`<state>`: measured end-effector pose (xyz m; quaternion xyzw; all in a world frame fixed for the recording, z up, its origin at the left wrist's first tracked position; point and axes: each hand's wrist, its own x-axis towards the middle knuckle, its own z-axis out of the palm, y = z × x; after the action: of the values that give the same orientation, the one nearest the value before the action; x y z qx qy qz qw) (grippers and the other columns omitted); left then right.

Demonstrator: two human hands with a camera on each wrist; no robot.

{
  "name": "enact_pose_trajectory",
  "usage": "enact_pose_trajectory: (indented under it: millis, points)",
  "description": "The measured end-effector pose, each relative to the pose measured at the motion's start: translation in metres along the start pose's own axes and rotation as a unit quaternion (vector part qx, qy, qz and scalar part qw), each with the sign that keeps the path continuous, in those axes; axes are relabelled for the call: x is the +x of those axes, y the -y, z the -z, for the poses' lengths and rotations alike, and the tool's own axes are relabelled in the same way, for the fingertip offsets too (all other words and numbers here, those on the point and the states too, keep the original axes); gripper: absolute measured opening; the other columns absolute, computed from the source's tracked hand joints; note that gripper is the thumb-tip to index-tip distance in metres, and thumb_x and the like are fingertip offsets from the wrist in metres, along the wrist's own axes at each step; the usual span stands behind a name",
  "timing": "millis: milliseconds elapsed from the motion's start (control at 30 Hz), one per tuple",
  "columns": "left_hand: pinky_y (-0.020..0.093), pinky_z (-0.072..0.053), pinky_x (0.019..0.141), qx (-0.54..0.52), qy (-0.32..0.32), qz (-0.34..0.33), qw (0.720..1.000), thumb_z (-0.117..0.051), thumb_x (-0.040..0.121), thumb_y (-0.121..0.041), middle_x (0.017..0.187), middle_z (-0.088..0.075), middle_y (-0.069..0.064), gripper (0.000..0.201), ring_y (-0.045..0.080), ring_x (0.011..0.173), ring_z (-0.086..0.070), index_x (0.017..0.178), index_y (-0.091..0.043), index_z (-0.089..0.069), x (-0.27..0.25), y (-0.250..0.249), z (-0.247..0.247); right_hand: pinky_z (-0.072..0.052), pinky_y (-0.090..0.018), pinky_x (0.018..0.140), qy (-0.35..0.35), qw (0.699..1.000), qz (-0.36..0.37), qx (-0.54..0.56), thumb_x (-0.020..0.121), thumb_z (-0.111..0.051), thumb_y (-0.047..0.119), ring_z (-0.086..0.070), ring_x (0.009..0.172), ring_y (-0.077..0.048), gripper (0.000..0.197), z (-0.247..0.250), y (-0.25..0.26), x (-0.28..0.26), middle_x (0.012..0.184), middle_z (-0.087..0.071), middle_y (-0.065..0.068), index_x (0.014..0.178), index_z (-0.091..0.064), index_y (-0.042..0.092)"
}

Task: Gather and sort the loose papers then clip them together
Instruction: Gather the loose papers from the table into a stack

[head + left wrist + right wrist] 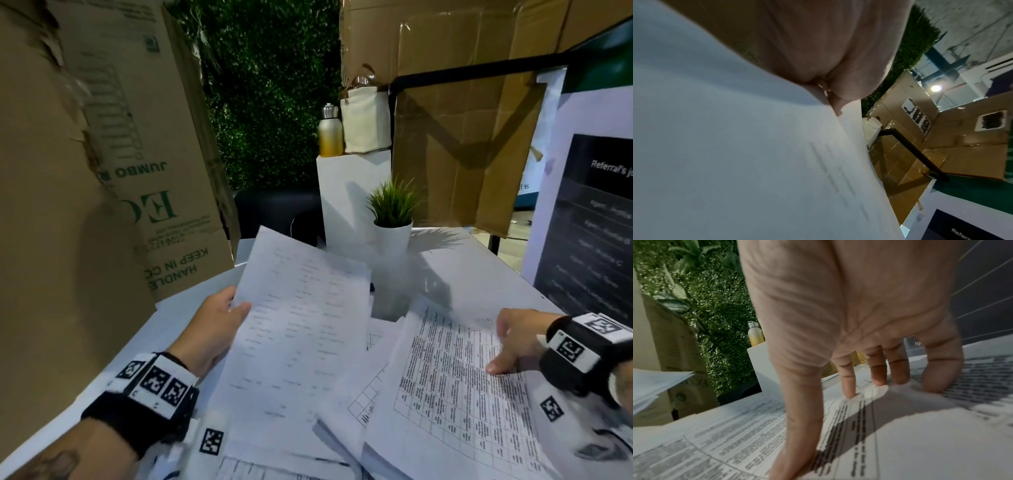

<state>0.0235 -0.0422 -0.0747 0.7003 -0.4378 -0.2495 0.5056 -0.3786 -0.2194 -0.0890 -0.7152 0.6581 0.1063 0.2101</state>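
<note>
While pinching the lifted sheaf (294,329) at its left edge with the left hand (214,329) and pressing spread right-hand fingers (507,349) on the gridded sheet (455,387), near right on the table (479,270): slide flat, join, square edges.

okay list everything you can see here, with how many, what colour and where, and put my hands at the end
held sheets: a few, white, raised at left
table sheet: one, white with black grid, top of right pile
loose papers: many, white, spread on table
table: one, white
plant: one, green, white pot, far table edge
bottle: one, silver-yellow, white stand behind
bag: one, cream, beside bottle
cardboard: several, brown, left and back
poster: one, black, right
left hand: grip on held sheets
right hand: fingertips on table sheet
</note>
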Motion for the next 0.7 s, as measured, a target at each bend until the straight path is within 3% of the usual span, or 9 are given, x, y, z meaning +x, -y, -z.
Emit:
enact_pose_trajectory:
  millis: [67, 133, 200, 267, 367, 433, 500, 533, 700]
  points:
    - [0.05, -0.054, 0.096, -0.039, -0.046, -0.023, 0.998, -0.049, 0.104, -0.012, 0.119, -0.073, 0.005, 0.024, 0.028, 0.105, -0.071, 0.123, -0.017, -0.063, -0.002, -0.007, 0.01, -0.049, -0.026, 0.074, 0.001, 1.0, 0.023, 0.0, 0.013, -0.086, 0.066, -0.059, 0.08, -0.02, 0.098, -0.002, -0.006, 0.006, 0.088, -0.064, -0.003, 0.091, -0.063, 0.012]
    - [0.046, -0.054, 0.092, -0.075, -0.094, -0.04, 0.992, -0.05, 0.104, -0.012, 0.114, -0.072, 0.005, 0.017, 0.026, 0.099, -0.07, 0.113, -0.017, -0.064, -0.004, -0.014, 0.025, -0.053, -0.032, 0.089, -0.027, 0.999, 0.018, 0.038, 0.024, -0.095, 0.054, -0.06, 0.101, -0.024, 0.121, -0.005, -0.011, 0.012, 0.116, -0.063, -0.008, 0.129, -0.051, 0.013]
    - [0.039, -0.055, 0.083, -0.104, -0.125, -0.049, 0.985, -0.05, 0.103, -0.012, 0.105, -0.072, 0.004, 0.014, 0.023, 0.089, -0.068, 0.103, -0.017, -0.063, -0.007, -0.017, 0.034, -0.05, -0.038, 0.098, -0.042, 0.997, 0.014, 0.063, 0.035, -0.092, 0.057, -0.057, 0.115, -0.027, 0.127, -0.006, -0.012, 0.01, 0.138, -0.053, -0.009, 0.142, -0.038, 0.016]
    - [0.039, -0.056, 0.079, -0.111, -0.138, -0.053, 0.983, -0.051, 0.103, -0.013, 0.099, -0.072, 0.005, 0.014, 0.025, 0.087, -0.068, 0.096, -0.017, -0.062, -0.015, -0.012, 0.038, -0.051, -0.036, 0.091, -0.051, 0.997, 0.017, 0.048, 0.022, -0.081, 0.071, -0.058, 0.107, -0.023, 0.123, -0.007, -0.012, 0.014, 0.13, -0.056, -0.005, 0.129, -0.045, 0.021]
    - [0.056, -0.057, 0.089, -0.102, -0.152, -0.046, 0.982, -0.054, 0.102, -0.016, 0.099, -0.076, 0.01, 0.013, 0.037, 0.098, -0.072, 0.094, -0.016, -0.063, -0.023, 0.009, 0.039, -0.05, -0.031, 0.081, -0.054, 0.998, 0.02, 0.019, 0.011, -0.068, 0.083, -0.058, 0.093, -0.016, 0.107, -0.007, -0.011, 0.027, 0.103, -0.059, 0.004, 0.099, -0.049, 0.024]
    - [0.056, -0.056, 0.09, -0.102, -0.15, -0.04, 0.983, -0.054, 0.102, -0.014, 0.101, -0.078, 0.007, 0.012, 0.037, 0.102, -0.072, 0.098, -0.017, -0.065, -0.026, 0.017, 0.039, -0.05, -0.028, 0.081, -0.038, 0.999, 0.034, 0.01, 0.03, -0.077, 0.077, -0.059, 0.091, -0.013, 0.084, -0.004, -0.003, 0.018, 0.097, -0.062, 0.005, 0.091, -0.053, 0.024]
    - [0.051, -0.055, 0.094, -0.074, -0.131, -0.052, 0.987, -0.053, 0.102, -0.012, 0.11, -0.076, 0.002, 0.018, 0.03, 0.107, -0.071, 0.109, -0.024, -0.064, -0.029, 0.021, 0.038, -0.048, -0.026, 0.072, -0.032, 0.997, 0.049, 0.049, 0.062, -0.085, 0.052, -0.061, 0.088, -0.012, 0.047, 0.001, 0.001, 0.013, 0.092, -0.066, 0.006, 0.088, -0.059, 0.023]
    - [0.046, -0.054, 0.096, -0.04, -0.127, -0.061, 0.989, -0.052, 0.102, -0.011, 0.115, -0.073, -0.002, 0.023, 0.025, 0.109, -0.069, 0.116, -0.027, -0.062, -0.032, 0.022, 0.038, -0.047, -0.028, 0.069, -0.037, 0.995, 0.058, 0.072, 0.065, -0.087, 0.04, -0.064, 0.086, -0.014, 0.039, 0.002, 0.002, 0.011, 0.089, -0.069, 0.004, 0.087, -0.062, 0.021]
    - [0.035, -0.051, 0.094, 0.05, -0.149, -0.073, 0.985, -0.049, 0.101, -0.008, 0.122, -0.067, -0.003, 0.036, 0.021, 0.114, -0.063, 0.131, -0.026, -0.057, -0.033, 0.03, 0.042, -0.052, -0.036, 0.072, -0.081, 0.981, 0.115, 0.137, 0.025, -0.089, 0.041, -0.068, 0.078, -0.026, 0.069, 0.006, -0.003, 0.036, 0.076, -0.076, -0.004, 0.085, -0.068, 0.015]
